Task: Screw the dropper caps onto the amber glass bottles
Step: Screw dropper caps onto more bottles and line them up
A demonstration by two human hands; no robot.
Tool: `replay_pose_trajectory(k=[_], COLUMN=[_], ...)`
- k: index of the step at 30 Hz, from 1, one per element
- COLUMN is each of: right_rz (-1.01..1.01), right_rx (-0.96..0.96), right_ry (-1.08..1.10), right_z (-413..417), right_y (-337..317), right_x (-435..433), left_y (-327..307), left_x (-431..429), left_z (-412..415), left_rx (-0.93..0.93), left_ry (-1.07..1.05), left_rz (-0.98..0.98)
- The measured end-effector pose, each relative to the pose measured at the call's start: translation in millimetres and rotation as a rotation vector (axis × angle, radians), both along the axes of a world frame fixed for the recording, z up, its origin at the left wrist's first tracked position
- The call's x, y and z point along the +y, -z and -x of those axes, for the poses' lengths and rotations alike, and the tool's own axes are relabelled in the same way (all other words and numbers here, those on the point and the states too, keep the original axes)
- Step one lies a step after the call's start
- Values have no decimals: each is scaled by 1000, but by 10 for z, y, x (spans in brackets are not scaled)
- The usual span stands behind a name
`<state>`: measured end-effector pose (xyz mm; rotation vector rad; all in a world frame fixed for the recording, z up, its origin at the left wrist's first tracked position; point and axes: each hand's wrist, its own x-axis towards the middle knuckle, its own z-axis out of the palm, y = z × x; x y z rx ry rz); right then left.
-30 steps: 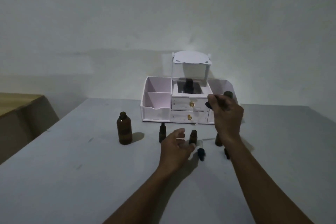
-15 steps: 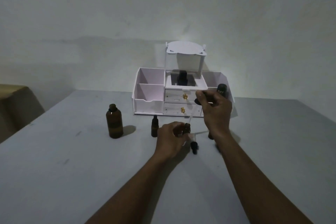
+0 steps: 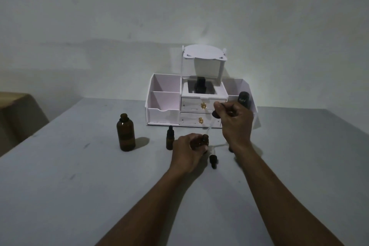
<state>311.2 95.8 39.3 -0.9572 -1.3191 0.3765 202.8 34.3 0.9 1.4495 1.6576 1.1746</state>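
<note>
My left hand (image 3: 186,152) grips a small amber bottle (image 3: 204,140) that stands on the grey table (image 3: 79,185); only its neck and shoulder show. My right hand (image 3: 235,122) holds a dropper cap (image 3: 216,115) by its black top, above and right of that bottle. The cap's clear glass tube slants down toward the bottle's mouth. A second dropper cap (image 3: 212,161) lies flat on the table between my hands. Left of my hands stand a small amber bottle with a black cap (image 3: 170,141) and a large open amber bottle (image 3: 125,133).
A white desktop organiser (image 3: 165,104) with two gold-knobbed drawers stands at the table's back edge against the wall, a dark bottle (image 3: 200,85) in its top compartment. A dark labelled bottle (image 3: 244,99) shows behind my right hand. A brown box (image 3: 18,110) stands far left.
My left hand has closed around the small amber bottle. My right hand has brought the dropper cap down, so its tube now points at the bottle's mouth. The head view has shifted.
</note>
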Motion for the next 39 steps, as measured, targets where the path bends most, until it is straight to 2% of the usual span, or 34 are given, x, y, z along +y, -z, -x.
replay_pose_trajectory(k=[17, 23, 27, 29, 34, 39], right_rz=[-6, -47, -74, -79, -55, 31], right_rx=[-15, 19, 73, 93, 140, 131], right_ry=[-22, -5, 18, 12, -121, -399], right_z=[26, 1, -37, -34, 205, 701], right_y=[-11, -20, -96, -152, -301, -388], right_x=[-56, -53, -56, -82, -263, -347], left_y=[20, 46, 91, 79, -113, -191], left_x=[9, 19, -27, -69, -319, -487], left_z=[8, 17, 87, 196, 701, 1476], left_rx=[35, -6, -148, -136, -83, -96], left_ry=[-2, -3, -1, 11, -41, -347], left_rz=[-11, -11, -6, -68, -415, -635])
